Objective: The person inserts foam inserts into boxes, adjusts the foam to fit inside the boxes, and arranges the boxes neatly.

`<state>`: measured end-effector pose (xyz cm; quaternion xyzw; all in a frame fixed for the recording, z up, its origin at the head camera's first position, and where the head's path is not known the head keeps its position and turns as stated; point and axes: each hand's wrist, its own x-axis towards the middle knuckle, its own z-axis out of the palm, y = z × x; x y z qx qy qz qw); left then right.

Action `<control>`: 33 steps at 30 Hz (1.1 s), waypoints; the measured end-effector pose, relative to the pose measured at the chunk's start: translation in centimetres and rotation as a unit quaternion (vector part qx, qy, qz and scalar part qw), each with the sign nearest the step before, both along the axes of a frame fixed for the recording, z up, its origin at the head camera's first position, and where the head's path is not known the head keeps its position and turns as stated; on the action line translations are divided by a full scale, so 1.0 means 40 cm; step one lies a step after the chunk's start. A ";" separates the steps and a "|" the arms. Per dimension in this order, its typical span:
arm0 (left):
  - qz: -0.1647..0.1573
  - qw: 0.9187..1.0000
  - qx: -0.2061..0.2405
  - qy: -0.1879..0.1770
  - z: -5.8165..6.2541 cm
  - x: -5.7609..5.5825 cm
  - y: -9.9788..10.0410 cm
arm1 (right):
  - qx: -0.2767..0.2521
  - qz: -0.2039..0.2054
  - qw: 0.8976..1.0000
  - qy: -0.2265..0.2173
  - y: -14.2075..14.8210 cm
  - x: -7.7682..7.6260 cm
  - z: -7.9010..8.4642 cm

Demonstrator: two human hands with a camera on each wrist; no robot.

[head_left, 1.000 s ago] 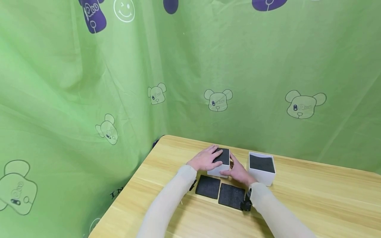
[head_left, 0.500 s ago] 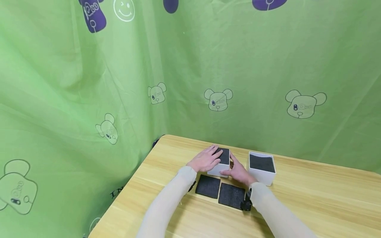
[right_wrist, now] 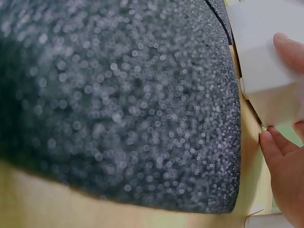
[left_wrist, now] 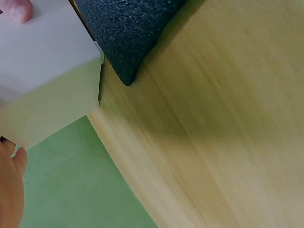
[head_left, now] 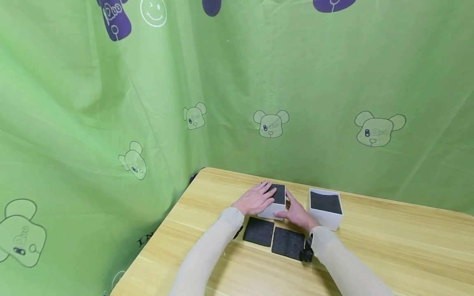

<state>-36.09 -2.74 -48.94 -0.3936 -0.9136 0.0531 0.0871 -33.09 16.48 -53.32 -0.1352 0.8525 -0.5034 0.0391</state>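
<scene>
My left hand (head_left: 252, 200) lies over the top of a small white box (head_left: 270, 213), its fingers spread across the black foam (head_left: 280, 193) that fills the opening. My right hand (head_left: 298, 214) grips the same box from the right, thumb at the front face and fingers along the side. In the left wrist view, fingers of the left hand (left_wrist: 10, 190) meet the box's edge (left_wrist: 57, 102). The right wrist view has the right hand (right_wrist: 287, 175) around the box (right_wrist: 266, 52); part of that hand is cut off.
Two flat black foam squares (head_left: 259, 232) lie side by side on the wooden table (head_left: 400, 255), in front of the box. A second white box (head_left: 327, 221) with black foam (head_left: 326, 202) inside stands to the right. A green curtain (head_left: 229, 74) hangs behind.
Over the past second my left thumb has drawn in from the foam's front part. Both boxes and my right hand stay in place.
</scene>
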 end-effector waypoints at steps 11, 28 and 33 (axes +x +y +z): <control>0.010 1.000 0.000 0.009 0.003 0.015 -0.005 | -0.002 -0.002 1.000 -0.003 -0.001 0.004 0.005; 0.025 1.000 -0.012 0.011 0.009 0.027 -0.010 | -0.046 0.017 0.999 -0.001 -0.006 0.015 0.032; 0.007 1.000 -0.021 0.011 0.006 0.033 -0.005 | -0.020 0.006 1.000 -0.003 0.000 0.008 0.011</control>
